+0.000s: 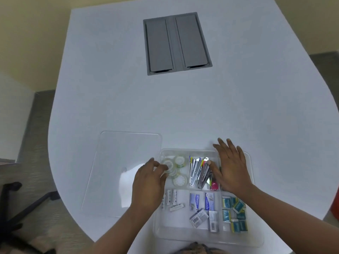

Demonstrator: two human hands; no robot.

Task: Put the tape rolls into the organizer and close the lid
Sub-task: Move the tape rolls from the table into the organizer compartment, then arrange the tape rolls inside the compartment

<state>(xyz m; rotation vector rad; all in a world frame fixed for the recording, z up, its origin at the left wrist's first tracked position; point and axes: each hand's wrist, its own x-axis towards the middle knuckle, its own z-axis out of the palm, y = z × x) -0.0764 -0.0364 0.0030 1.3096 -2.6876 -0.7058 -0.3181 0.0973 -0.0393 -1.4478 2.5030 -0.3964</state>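
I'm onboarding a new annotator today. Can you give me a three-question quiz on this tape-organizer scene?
1. True or false: the clear lid is already on the organizer.
2. Which compartment holds the tape rolls? A) far left B) near right C) near middle
3. Fill in: the right hand rests flat over the far ____ part of the organizer, beside the staplers.

Key: 1 false, it lies on the table to the left. 2 A, where the left hand reaches. 3 right.

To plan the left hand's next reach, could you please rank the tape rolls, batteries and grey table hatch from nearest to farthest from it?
1. Tape rolls: at the left hand's fingertips, organizer's far-left compartment.
2. Batteries: near-left compartment, just right of the wrist.
3. Grey table hatch: far across the table.
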